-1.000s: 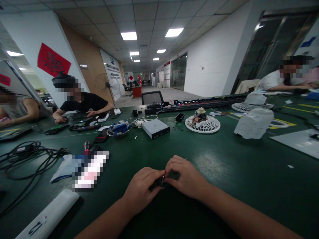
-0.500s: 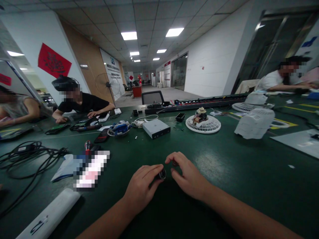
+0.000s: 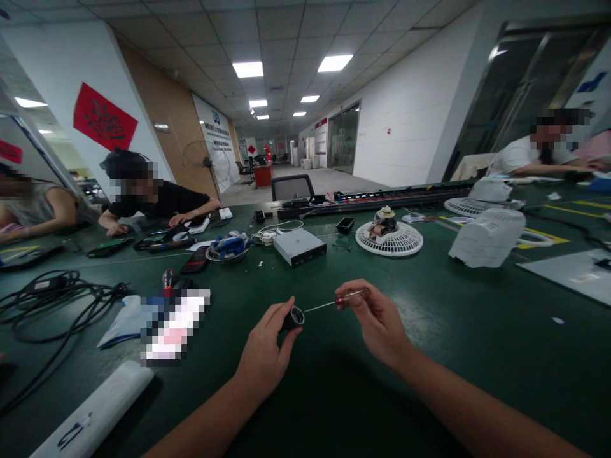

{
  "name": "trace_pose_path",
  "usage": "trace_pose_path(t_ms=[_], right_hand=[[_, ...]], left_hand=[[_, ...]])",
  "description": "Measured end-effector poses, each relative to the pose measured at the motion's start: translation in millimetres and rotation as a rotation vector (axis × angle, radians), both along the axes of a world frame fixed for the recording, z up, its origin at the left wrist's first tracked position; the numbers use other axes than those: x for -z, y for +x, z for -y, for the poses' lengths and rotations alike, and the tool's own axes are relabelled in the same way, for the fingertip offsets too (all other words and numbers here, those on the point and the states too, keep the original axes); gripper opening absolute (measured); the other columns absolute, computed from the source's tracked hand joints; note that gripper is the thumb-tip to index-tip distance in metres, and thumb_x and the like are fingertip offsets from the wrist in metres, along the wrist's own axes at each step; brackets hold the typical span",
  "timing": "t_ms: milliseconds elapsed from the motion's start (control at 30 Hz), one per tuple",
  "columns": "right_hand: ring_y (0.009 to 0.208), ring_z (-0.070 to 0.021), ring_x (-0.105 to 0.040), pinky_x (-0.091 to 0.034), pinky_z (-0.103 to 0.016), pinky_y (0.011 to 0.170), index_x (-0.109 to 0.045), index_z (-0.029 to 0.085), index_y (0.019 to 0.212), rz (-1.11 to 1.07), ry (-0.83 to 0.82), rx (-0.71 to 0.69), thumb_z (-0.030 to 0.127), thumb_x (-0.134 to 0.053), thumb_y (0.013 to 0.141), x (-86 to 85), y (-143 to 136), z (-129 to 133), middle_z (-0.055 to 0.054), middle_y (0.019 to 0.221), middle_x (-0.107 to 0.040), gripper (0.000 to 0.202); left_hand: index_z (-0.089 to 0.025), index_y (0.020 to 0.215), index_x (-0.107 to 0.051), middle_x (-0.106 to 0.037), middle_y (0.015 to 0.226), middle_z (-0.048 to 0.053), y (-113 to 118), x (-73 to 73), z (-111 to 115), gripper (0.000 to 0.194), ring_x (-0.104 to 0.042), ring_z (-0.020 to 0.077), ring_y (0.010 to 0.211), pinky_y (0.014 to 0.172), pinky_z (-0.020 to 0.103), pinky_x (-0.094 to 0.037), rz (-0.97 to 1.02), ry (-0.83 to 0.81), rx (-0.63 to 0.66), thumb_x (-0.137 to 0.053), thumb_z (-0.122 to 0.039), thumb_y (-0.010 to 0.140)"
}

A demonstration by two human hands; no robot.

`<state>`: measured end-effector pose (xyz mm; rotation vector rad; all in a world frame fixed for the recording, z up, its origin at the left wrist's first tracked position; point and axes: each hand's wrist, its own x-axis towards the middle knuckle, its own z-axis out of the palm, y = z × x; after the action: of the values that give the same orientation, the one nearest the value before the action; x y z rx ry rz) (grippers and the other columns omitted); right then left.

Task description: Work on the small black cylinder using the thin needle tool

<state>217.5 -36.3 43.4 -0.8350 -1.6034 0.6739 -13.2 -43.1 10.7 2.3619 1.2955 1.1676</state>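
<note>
Dark cylinder in the left hand, above the near side of the desk, roughly midway between its left and right edges. The desk is broad, green and smooth, with a dull sheen. Toward its right edge stands a white plastic shell, rounded on top and apparently resting on its open side, which would keep it steady. Nearer the far edge, a round white grille lies flat, its slotted disc serving as a base for the parts on top. A long white block with rounded ends slants toward the near left corner, while a flat grey box sits beyond the hands. The left fingers and thumb grip the cylinder from its sides and back, seemingly to leave its shiny round rim and hollow mouth unblocked. Pinched in the right hand is a screwdriver with a reddish, glossy handle and thin metal shaft, angled down toward that mouth, apparently to line up with it. Whether its tip touches the rim, I cannot tell.
</note>
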Motion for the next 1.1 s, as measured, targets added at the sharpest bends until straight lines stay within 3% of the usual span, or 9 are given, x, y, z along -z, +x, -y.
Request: trace_pose_path(t_ms=[100, 233, 333, 533, 733, 933, 1100], right_hand=[[0.079, -0.0193, -0.067, -0.052, -0.032, 0.072, -0.065, 0.021, 0.099, 0.041, -0.037, -0.061, 0.041, -0.051, 0.099, -0.7, -0.9, -0.6, -0.005, 0.085, -0.069, 0.024], [0.075, -0.0176, -0.066, -0.050, -0.029, 0.068, -0.065, 0.020, 0.095, 0.141, -0.052, -0.016, 0.036, -0.050, 0.099, -1.9, -0.5, -1.0, -0.003, 0.080, -0.069, 0.022], [0.072, -0.0166, -0.065, -0.050, -0.029, 0.067, -0.064, 0.021, 0.093, 0.087, -0.020, -0.025, 0.037, -0.048, 0.100, -1.5, -0.8, -0.4, -0.002, 0.076, -0.067, 0.024], [0.074, -0.0175, -0.065, -0.049, -0.029, 0.067, -0.065, 0.020, 0.096, 0.176, -0.048, -0.024, 0.035, -0.050, 0.099, -2.3, -2.4, 0.5, -0.003, 0.081, -0.070, 0.022], [0.075, -0.0174, -0.065, -0.051, -0.030, 0.070, -0.064, 0.020, 0.093, 0.072, -0.070, -0.073, 0.038, -0.049, 0.099, -0.4, -0.5, -1.8, -0.003, 0.079, -0.067, 0.025], [0.072, -0.0172, -0.065, -0.051, -0.030, 0.068, -0.064, 0.019, 0.090, 0.071, -0.127, -0.103, 0.040, -0.050, 0.099, 0.6, -0.5, -4.3, -0.003, 0.078, -0.066, 0.026], [0.078, -0.0180, -0.067, -0.052, -0.031, 0.072, -0.065, 0.019, 0.095, 0.080, -0.144, -0.090, 0.038, -0.052, 0.098, 1.8, -0.3, -5.7, -0.004, 0.082, -0.068, 0.023]], left_hand=[[-0.025, 0.140, -0.049, -0.065, 0.122, 0.007, 0.2, -0.5, 0.0, 0.052, -0.066, 0.0232, 0.107, 0.090, 0.039, -0.059, 0.011, 0.008, 0.004, -0.063, -0.016, 0.090], [-0.024, 0.137, -0.052, -0.067, 0.119, 0.006, 0.1, -1.4, -1.9, 0.052, -0.067, 0.0229, 0.106, 0.092, 0.040, -0.058, 0.024, 0.027, -0.006, -0.066, -0.014, 0.088], [-0.024, 0.136, -0.053, -0.067, 0.120, 0.006, 0.2, -0.3, -3.5, 0.052, -0.067, 0.0227, 0.107, 0.094, 0.042, -0.057, 0.024, 0.017, -0.012, -0.067, -0.013, 0.087], [-0.023, 0.135, -0.054, -0.068, 0.120, 0.005, -0.1, 1.5, -2.7, 0.053, -0.067, 0.0212, 0.108, 0.095, 0.041, -0.057, 0.012, 0.005, 0.004, -0.070, -0.010, 0.085], [-0.024, 0.135, -0.054, -0.069, 0.120, 0.005, -0.3, 0.0, -1.5, 0.055, -0.068, 0.0214, 0.107, 0.094, 0.040, -0.058, -0.019, 0.021, 0.018, -0.071, -0.012, 0.084], [-0.024, 0.132, -0.057, -0.071, 0.115, 0.005, 0.3, -1.6, -1.2, 0.052, -0.071, 0.0218, 0.101, 0.087, 0.039, -0.062, -0.012, 0.049, 0.026, -0.072, -0.012, 0.083], [-0.024, 0.131, -0.059, -0.070, 0.116, 0.006, -1.1, -2.4, -1.9, 0.052, -0.070, 0.0229, 0.103, 0.090, 0.041, -0.060, 0.016, 0.043, 0.012, -0.072, -0.011, 0.082]])
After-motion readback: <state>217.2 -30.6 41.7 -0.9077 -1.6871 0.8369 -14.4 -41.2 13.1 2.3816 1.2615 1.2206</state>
